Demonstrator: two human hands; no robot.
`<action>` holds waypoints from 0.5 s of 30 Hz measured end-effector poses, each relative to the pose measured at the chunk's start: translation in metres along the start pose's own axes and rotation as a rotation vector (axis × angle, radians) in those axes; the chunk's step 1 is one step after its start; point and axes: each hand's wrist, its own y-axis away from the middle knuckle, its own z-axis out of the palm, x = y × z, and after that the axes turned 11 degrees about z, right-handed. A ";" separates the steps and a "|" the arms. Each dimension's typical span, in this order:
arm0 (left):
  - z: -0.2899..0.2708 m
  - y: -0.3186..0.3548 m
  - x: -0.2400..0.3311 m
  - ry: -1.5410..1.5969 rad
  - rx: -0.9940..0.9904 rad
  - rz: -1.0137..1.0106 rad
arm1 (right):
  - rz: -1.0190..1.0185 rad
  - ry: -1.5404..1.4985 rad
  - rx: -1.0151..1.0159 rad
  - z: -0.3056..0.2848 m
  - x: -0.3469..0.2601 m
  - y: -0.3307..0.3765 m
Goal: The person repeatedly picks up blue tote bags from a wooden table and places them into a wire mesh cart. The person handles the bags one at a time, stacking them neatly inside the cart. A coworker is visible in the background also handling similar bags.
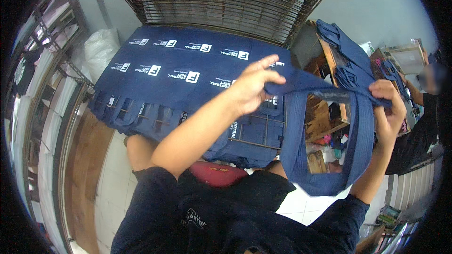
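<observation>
A navy cloth tote bag (322,83) is held up between my two hands at the right. Its long strap handle (293,155) hangs down in a loop, and a wooden surface shows through it. My left hand (254,87) grips the left end of the bag, thumb and fingers closed around the cloth. Pinched in my right hand (391,108) is the other end, near the top of the strap. To the left, navy bags with white prints (155,70) lie spread in rows, and strap loops (123,113) hang along their near edge.
Behind the spread bags rises a rusty wire rack (226,0). A wooden table (325,51) at the right carries folded navy cloth (346,47). Beyond it is a person in black (419,131). Clear plastic (101,51) and loaded shelves (47,122) stand at the left.
</observation>
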 end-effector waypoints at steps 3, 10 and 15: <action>-0.002 -0.001 0.021 -0.011 -0.028 0.179 | 0.087 -0.197 0.086 0.014 0.021 0.001; -0.066 0.016 -0.075 -0.447 0.134 0.346 | 0.156 0.009 0.139 0.111 0.088 0.100; -0.116 0.000 -0.172 -1.053 0.247 0.289 | 0.375 0.029 0.032 0.182 0.157 0.177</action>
